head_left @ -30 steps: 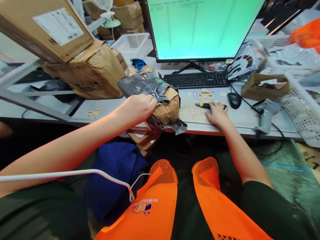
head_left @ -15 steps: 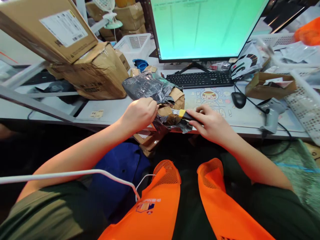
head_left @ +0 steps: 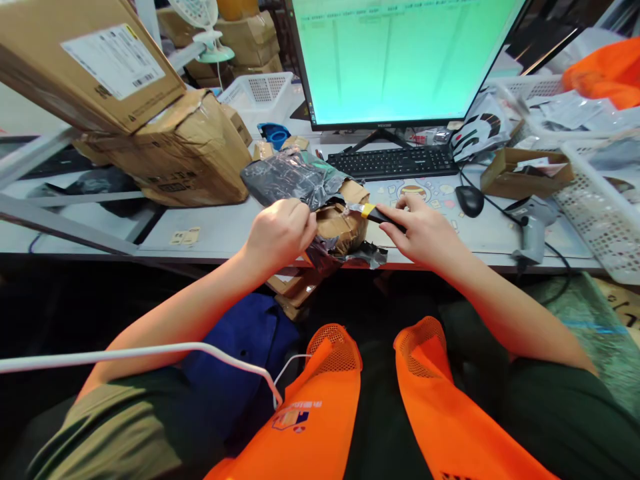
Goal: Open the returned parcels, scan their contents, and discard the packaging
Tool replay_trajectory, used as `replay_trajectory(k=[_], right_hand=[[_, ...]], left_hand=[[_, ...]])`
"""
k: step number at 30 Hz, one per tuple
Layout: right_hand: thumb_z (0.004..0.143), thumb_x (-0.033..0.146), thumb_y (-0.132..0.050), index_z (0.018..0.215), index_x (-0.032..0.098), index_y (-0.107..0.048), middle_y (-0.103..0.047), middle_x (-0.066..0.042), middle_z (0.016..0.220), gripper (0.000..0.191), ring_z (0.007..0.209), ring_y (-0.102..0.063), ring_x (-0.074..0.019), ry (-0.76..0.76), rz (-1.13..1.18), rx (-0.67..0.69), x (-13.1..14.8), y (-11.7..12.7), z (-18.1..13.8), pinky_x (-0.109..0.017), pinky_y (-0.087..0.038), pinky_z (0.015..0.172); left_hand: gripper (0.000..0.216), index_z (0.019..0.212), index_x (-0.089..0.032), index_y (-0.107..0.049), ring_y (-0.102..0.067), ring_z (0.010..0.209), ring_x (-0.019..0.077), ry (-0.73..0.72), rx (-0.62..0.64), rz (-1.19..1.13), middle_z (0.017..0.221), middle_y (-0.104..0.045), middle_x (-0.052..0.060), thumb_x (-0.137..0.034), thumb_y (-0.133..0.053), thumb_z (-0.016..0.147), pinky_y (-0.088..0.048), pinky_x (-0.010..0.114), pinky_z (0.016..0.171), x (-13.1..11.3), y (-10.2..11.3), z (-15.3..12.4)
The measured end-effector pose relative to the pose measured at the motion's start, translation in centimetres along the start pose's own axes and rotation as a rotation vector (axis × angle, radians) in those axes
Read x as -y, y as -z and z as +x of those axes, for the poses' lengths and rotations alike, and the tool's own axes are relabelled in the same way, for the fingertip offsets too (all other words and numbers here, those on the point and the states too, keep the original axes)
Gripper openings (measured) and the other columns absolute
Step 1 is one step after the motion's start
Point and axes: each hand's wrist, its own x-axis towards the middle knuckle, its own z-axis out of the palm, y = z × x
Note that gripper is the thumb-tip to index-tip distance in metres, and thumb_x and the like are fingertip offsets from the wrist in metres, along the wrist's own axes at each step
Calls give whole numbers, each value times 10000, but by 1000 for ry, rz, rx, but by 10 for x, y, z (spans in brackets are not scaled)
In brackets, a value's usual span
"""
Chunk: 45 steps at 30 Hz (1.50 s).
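Observation:
A small cardboard parcel [head_left: 343, 223] half wrapped in torn grey plastic film [head_left: 290, 175] lies at the front edge of the desk [head_left: 220, 230]. My left hand [head_left: 280, 233] is closed on the film at the parcel's left side. My right hand [head_left: 425, 233] grips a black and yellow utility knife [head_left: 375, 213], and its tip rests on the top right of the parcel.
Behind stand a lit green monitor [head_left: 400, 60], a black keyboard [head_left: 395, 162] and a mouse [head_left: 469, 200]. Large cardboard boxes [head_left: 170, 153] are stacked at the left. A barcode scanner [head_left: 531, 223] and white baskets [head_left: 600, 207] sit at the right. Orange vest panels [head_left: 330, 400] hang below.
My right hand picked the knife up from the mouse mat and carried it left to the parcel. The blade now touches the parcel's top. My left hand kept its hold.

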Motion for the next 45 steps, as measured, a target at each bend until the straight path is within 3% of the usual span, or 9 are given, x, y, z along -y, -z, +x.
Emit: replay_trajectory(k=[6, 11, 18, 23, 27, 31, 37, 41, 45], right_hand=[[1087, 398, -561, 1448, 256, -721, -648, -111, 1131, 420, 777, -581, -208, 52, 29, 73, 14, 2, -11, -343, -464, 710], [1091, 389, -551, 1461, 245, -715, -642, -123, 1131, 430, 793, -575, -214, 86, -30, 81, 16, -2, -3, -334, -452, 707], [1063, 444, -585, 1439, 231, -733, -628, -142, 1197, 457, 917, -608, -258, 50, -22, 3, -43, -2, 28, -381, -513, 793], [1069, 453, -575, 1418, 243, -751, -658, -123, 1141, 443, 1021, -660, -272, 150, 211, 3, -58, 1, 6, -419, -556, 922], [1075, 459, -572, 1403, 222, -758, -693, -128, 1120, 445, 1001, -692, -279, 68, 260, -12, -73, -3, -29, -429, -580, 920], [1069, 452, -559, 1413, 220, -739, -747, -144, 1183, 453, 1084, -720, -326, -30, 242, -19, -84, -18, -26, -479, -586, 972], [1089, 435, -538, 1432, 189, -722, -740, -141, 1198, 460, 1048, -725, -301, 169, 340, 86, 7, -16, 34, -422, -583, 933], [1115, 436, -519, 1495, 227, -688, -718, -122, 1171, 465, 988, -716, -269, 331, 276, 227, 80, 2, 67, -367, -558, 877], [1114, 416, -527, 1519, 222, -673, -708, -142, 1179, 472, 960, -705, -273, 336, 28, 280, 100, 13, 84, -349, -522, 806]], left_hand=[[302, 938, -141, -693, -674, 805, 296, 111, 200, 13, 870, -692, 152, -403, -597, 1052, -460, 372, 656, -18, 14, 29], [300, 941, -153, -689, -661, 753, 285, 61, 193, -2, 832, -680, 154, -228, -443, 1094, -414, 369, 612, -11, 8, 28], [391, 800, -230, -528, -610, 700, 245, 65, -34, -32, 753, -624, 107, -302, -358, 1145, -399, 373, 623, 2, -9, -3], [445, 804, -246, -520, -693, 822, 244, 174, -156, -174, 819, -688, 108, -471, -345, 1146, -526, 389, 725, 43, -24, -42], [537, 840, -225, -599, -706, 1009, 254, 330, -262, -245, 1014, -748, 77, -542, -294, 1148, -603, 478, 882, 89, -16, -93], [354, 954, -209, -660, -659, 1246, 312, 446, -288, -205, 1341, -712, 80, -427, -435, 1119, -549, 583, 1081, 98, 4, -126], [401, 1123, -198, -771, -628, 1370, 347, 635, -257, -476, 1463, -673, 145, -543, -690, 936, -492, 510, 1203, 75, -8, -119], [450, 916, -199, -771, -727, 1006, 256, 784, -462, -496, 1041, -785, 111, -603, -599, 1017, -566, 382, 957, 61, -20, -102], [596, 679, -200, -652, -613, 702, 183, 857, -488, -413, 721, -678, 54, -661, -571, 1048, -460, 316, 702, 46, -12, -87]])
